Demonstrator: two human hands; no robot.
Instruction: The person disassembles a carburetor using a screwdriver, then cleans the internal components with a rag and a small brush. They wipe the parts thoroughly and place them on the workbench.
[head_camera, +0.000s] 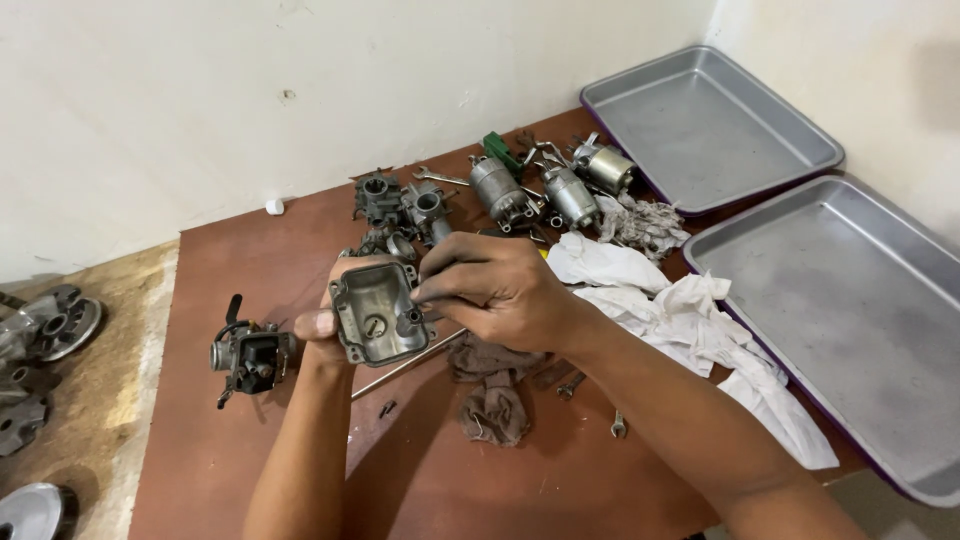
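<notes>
Grey metal carburettor float bowl (378, 312) clasped in left hand (325, 322), right hand (495, 290) fingertips pinched at its right rim, possibly on a small part, black carburettor body (252, 355) left, white rags (680, 320) right, brown board (450, 470) beneath.

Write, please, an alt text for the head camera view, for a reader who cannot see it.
Over a brown board, the left hand holds a small metal carburetor bowl while the right hand pinches its rim. Around lie carburetors, white rags, small wrenches and two metal trays.
</notes>
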